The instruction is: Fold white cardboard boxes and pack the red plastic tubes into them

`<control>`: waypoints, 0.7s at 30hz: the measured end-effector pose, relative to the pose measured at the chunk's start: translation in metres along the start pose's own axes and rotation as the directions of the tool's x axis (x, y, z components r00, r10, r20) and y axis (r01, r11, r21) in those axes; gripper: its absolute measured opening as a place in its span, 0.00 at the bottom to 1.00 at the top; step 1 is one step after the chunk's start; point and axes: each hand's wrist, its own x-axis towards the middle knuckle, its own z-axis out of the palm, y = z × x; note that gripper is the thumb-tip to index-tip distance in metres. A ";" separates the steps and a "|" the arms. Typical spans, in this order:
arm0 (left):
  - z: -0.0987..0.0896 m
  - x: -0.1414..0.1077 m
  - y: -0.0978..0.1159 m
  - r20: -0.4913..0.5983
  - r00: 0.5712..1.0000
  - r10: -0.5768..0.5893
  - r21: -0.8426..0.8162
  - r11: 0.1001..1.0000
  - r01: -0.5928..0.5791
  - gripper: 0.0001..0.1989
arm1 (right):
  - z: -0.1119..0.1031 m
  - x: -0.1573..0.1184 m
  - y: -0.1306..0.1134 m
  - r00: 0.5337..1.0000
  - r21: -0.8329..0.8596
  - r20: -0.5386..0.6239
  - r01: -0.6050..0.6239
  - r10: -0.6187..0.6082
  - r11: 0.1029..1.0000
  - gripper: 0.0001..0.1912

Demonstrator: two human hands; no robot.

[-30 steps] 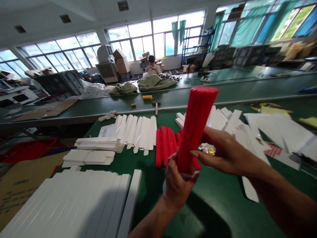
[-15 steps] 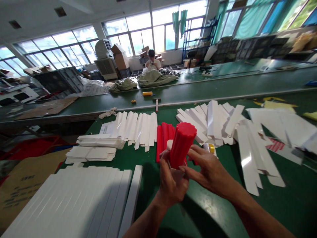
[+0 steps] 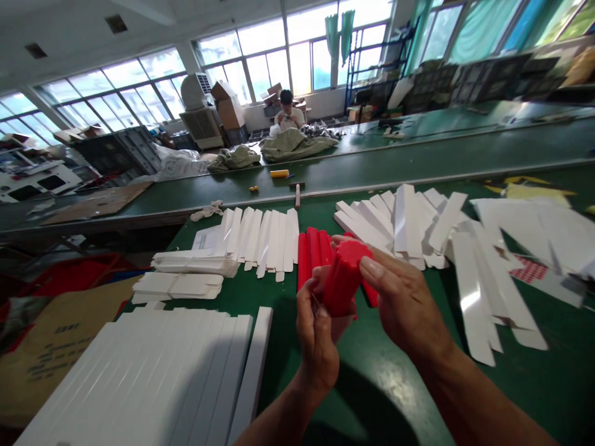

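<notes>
A red ribbed cylinder (image 3: 344,279) stands tilted in front of me, its scalloped end facing up toward the camera. Its lower part sits inside an open white box (image 3: 341,327). My left hand (image 3: 318,337) is wrapped round the box from the left, with the thumb against its wall. My right hand (image 3: 404,291) grips the cylinder's upper end, thumb on the near side and fingers behind. Just beyond lie several more red ribbed cylinders (image 3: 315,244) side by side on the green table (image 3: 288,347), partly hidden by my hands.
Long white boxes (image 3: 139,371) lie in a row at front left. Flattened white cartons (image 3: 264,241) are behind them, with banded bundles (image 3: 179,286) alongside. More white boxes (image 3: 404,220) are at right. A hammer (image 3: 297,193) lies farther back, and a person (image 3: 289,114) sits beyond the benches.
My right hand has moved up from the box's edge to the cylinder's top end. The cylinder now sits lower in the white box.
</notes>
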 end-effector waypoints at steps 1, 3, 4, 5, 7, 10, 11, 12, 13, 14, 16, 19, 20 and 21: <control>-0.001 -0.001 0.001 -0.003 1.000 0.000 -0.038 0.999 0.000 0.21 | -0.001 -0.002 0.001 0.999 -0.021 0.031 -0.013 0.014 1.000 0.19; -0.003 -0.003 0.001 -0.006 1.000 0.008 -0.070 0.998 -0.008 0.22 | -0.001 -0.007 0.010 0.992 -0.069 0.074 -0.095 0.100 0.993 0.24; -0.004 -0.003 0.001 -0.016 1.000 0.004 -0.070 0.998 -0.005 0.23 | 0.000 -0.011 0.017 0.982 -0.082 0.087 -0.158 0.165 0.984 0.28; -0.005 -0.004 0.000 -0.032 0.999 -0.004 -0.067 0.998 0.002 0.23 | 0.001 -0.016 0.025 0.969 -0.086 0.096 -0.220 0.228 0.972 0.32; -0.006 -0.006 -0.001 -0.065 0.998 -0.024 -0.059 0.998 0.021 0.25 | 0.007 -0.026 0.043 0.945 -0.088 0.087 -0.309 0.316 0.947 0.37; -0.006 -0.007 -0.002 -0.066 0.995 -0.076 -0.074 0.995 0.071 0.28 | 0.018 -0.043 0.065 0.909 -0.023 0.059 -0.412 0.413 0.911 0.38; -0.006 -0.006 -0.002 -0.054 0.994 -0.095 -0.093 0.992 0.090 0.29 | 0.021 -0.047 0.069 0.891 0.039 0.058 -0.452 0.450 0.891 0.37; -0.006 -0.006 -0.002 -0.039 0.993 -0.115 -0.117 0.987 0.110 0.29 | 0.024 -0.051 0.071 0.875 0.109 0.054 -0.484 0.481 0.868 0.36; -0.006 -0.005 -0.002 -0.025 0.990 -0.137 -0.138 0.982 0.132 0.29 | 0.026 -0.054 0.073 0.865 0.176 0.046 -0.500 0.500 0.848 0.35; -0.006 -0.004 -0.002 -0.016 0.987 -0.161 -0.152 0.976 0.157 0.28 | 0.028 -0.056 0.075 0.862 0.230 0.039 -0.500 0.506 0.835 0.34; -0.007 -0.001 -0.003 -0.009 0.976 -0.216 -0.165 0.963 0.212 0.26 | 0.032 -0.062 0.083 0.878 0.317 0.046 -0.465 0.476 0.827 0.31; -0.007 0.006 0.000 0.007 0.955 -0.295 -0.218 0.932 0.289 0.25 | 0.037 -0.071 0.102 0.890 0.494 0.025 -0.407 0.455 0.768 0.24; -0.007 0.009 0.001 0.019 0.948 -0.316 -0.253 0.916 0.311 0.25 | 0.039 -0.073 0.109 0.887 0.550 0.007 -0.389 0.462 0.739 0.24; -0.007 0.010 0.003 0.030 0.940 -0.339 -0.284 0.899 0.333 0.26 | 0.041 -0.075 0.115 0.881 0.596 -0.003 -0.378 0.473 0.708 0.25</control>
